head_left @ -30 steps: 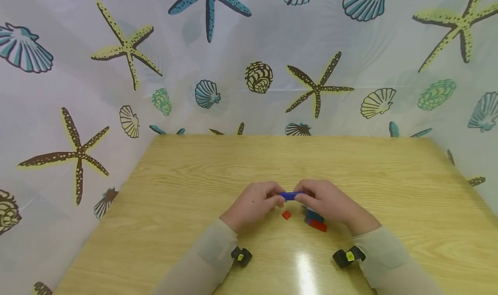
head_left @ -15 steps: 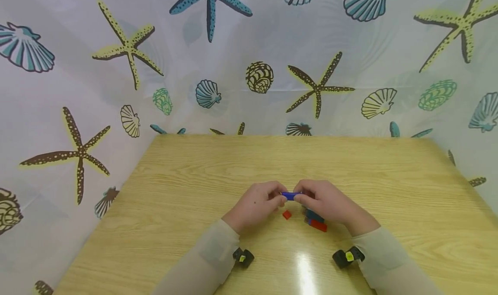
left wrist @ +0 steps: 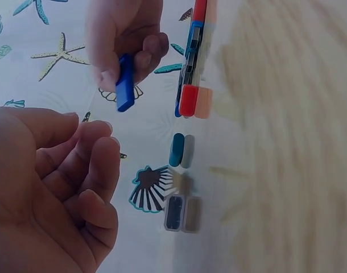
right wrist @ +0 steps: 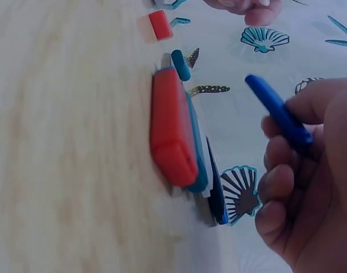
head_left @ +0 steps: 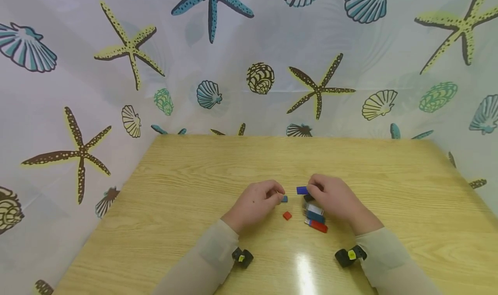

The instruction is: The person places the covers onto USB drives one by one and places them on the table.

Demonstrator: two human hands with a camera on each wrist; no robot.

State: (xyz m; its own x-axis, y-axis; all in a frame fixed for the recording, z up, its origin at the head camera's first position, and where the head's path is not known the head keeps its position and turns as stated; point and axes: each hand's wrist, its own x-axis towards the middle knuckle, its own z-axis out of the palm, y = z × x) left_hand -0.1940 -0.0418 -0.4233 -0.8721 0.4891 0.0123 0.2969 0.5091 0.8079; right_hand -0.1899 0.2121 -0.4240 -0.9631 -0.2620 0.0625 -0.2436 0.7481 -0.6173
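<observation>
Thumb and fingers of my right hand [head_left: 330, 195] pinch a blue USB flash drive [right wrist: 276, 108], raised above the table by the row of other drives. No metal plug shows on it. My left hand [head_left: 258, 200] is to the left, fingers loosely bent and holding nothing; the left wrist view shows its fingertips [left wrist: 102, 148] bare. A small teal cap [left wrist: 177, 149] lies near them, and a red cap [head_left: 287, 216] sits closer to me. Beneath the right hand lie a red flash drive [head_left: 317, 226], a teal one [head_left: 316, 217], a whitish one [head_left: 314, 209] and a dark one [head_left: 308, 197].
The wooden table [head_left: 194, 169] ends at a hanging cloth [head_left: 241, 48] printed with shells and starfish. A small clear-edged cap [left wrist: 173, 213] lies beside the teal cap in the left wrist view. Light glares on the tabletop [head_left: 305, 269] near me.
Both hands held the blue flash drive before. The left hand has let go, and the right hand has carried it right and slightly away, uncovering the teal cap and the whitish and dark drives.
</observation>
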